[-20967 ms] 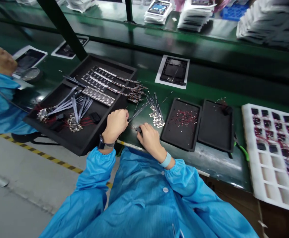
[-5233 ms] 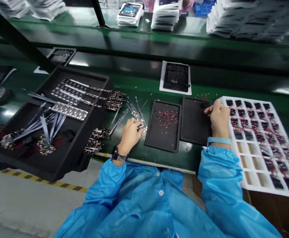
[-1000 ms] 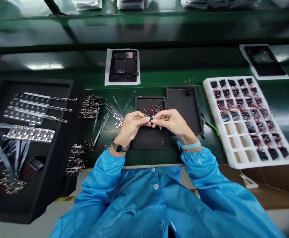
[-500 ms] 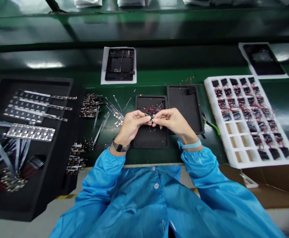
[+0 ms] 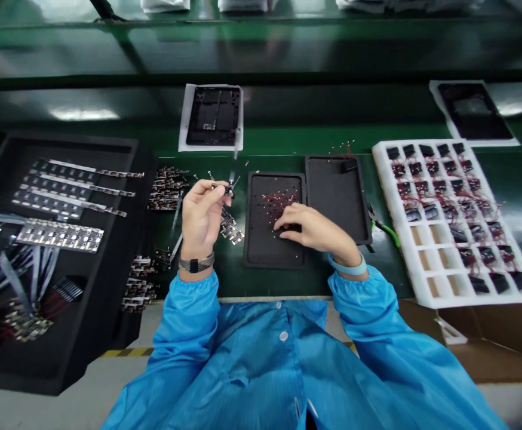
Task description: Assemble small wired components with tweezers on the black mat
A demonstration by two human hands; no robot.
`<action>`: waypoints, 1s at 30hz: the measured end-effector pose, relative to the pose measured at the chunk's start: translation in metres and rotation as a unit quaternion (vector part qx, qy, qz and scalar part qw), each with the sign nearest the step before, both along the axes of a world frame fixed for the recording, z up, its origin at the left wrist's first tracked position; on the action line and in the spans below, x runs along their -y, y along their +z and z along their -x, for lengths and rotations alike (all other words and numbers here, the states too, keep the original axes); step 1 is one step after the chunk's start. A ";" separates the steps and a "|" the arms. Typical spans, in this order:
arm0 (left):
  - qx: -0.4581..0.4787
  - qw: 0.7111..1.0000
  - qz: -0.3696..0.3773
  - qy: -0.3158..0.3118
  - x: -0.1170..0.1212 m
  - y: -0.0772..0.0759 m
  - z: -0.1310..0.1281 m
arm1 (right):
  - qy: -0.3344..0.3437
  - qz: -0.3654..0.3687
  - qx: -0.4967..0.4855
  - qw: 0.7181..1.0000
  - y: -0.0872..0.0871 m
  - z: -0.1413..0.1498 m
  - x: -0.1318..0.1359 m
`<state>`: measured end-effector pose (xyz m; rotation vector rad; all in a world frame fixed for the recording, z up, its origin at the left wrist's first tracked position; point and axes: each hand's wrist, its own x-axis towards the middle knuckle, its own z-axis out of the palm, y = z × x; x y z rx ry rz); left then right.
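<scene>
My left hand (image 5: pixel 202 218) is closed in a pinch on a small circuit board with a ribbon cable (image 5: pixel 233 173), which sticks up past the fingertips. Under and beside that hand, several similar boards with ribbon cables (image 5: pixel 232 230) lie on the green bench. My right hand (image 5: pixel 308 227) is low over the left black tray (image 5: pixel 272 257), its fingers bent and the thumb a little apart from the index finger. Nothing shows between them. Just beyond its fingertips, a loose heap of small parts with red wires (image 5: pixel 276 202) lies in the tray.
A second black tray (image 5: pixel 335 197) holds a black part. Green-handled pliers (image 5: pixel 385 228) lie between it and a white foam tray (image 5: pixel 415 263) of black wired parts. At left stands a deep black bin (image 5: pixel 104 269) with boards. An opened tablet (image 5: pixel 213 116) lies behind.
My hands have come apart. The left has moved left with the board and ribbon cable; the right has let go of them and dropped lower over the tray beside the red-wired parts.
</scene>
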<state>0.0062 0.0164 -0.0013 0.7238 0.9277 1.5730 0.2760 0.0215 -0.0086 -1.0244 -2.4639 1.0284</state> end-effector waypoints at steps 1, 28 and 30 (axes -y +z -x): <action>0.002 1.000 0.002 -0.001 -0.001 -0.001 0.000 | 0.014 -0.011 0.031 0.999 -0.003 0.006 0.002; 0.025 1.000 0.006 0.008 -0.002 -0.006 -0.009 | -0.245 0.191 -0.239 0.920 -0.016 0.013 -0.006; 0.018 1.000 0.004 0.007 -0.001 -0.007 -0.009 | -0.244 0.218 -0.249 0.911 -0.014 0.013 -0.005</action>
